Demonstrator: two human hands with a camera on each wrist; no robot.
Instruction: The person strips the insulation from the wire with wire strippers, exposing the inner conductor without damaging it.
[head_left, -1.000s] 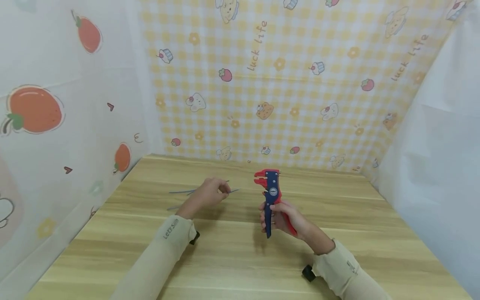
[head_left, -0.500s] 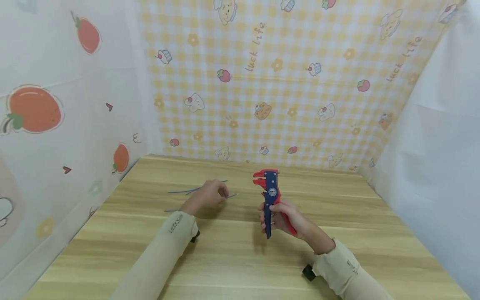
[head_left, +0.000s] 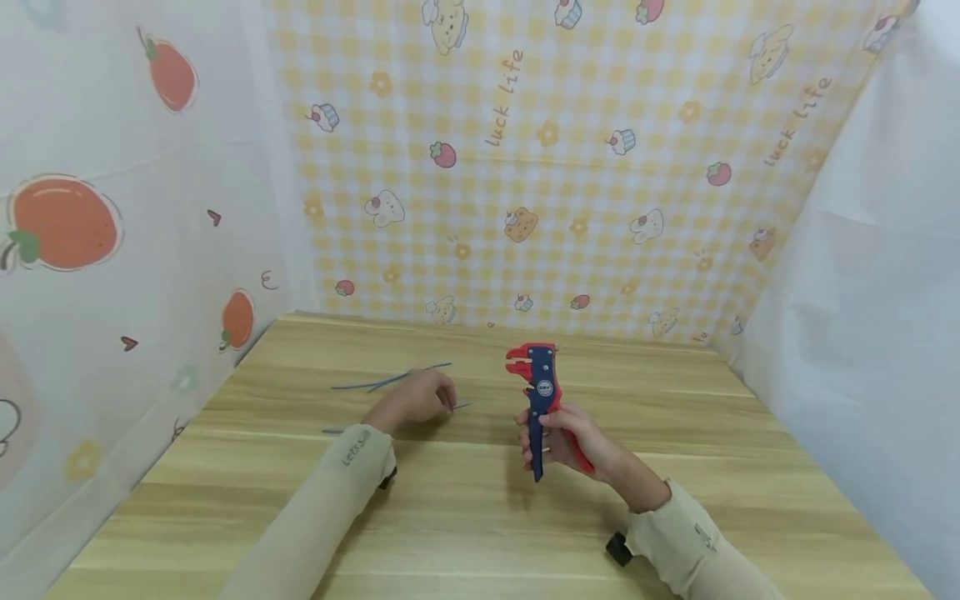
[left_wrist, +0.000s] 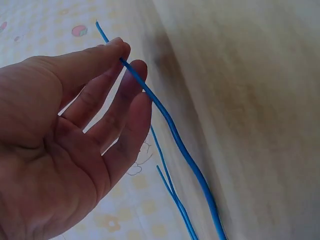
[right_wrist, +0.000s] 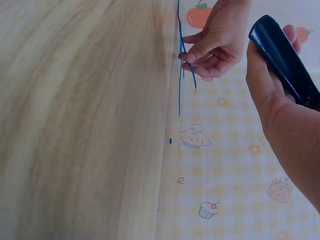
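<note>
My left hand pinches a thin blue wire between thumb and index finger near one end. The short tip pokes out beyond the fingertips, and the longer part trails back past the other fingers. On the right, my right hand grips a red and dark blue wire stripper by its handles, upright above the table. Its red jaws point left, with a gap between them and no wire inside. In the right wrist view only a dark handle of the tool shows.
Behind the left hand, loose blue wires lie on the wooden table. A tiny blue piece sits near the table's far edge. Patterned cloth hangs at the back, with pale sheets at both sides.
The left hand has drawn slightly nearer the body with the wire, away from the loose wires. The right hand and the wire stripper have stayed almost still.
</note>
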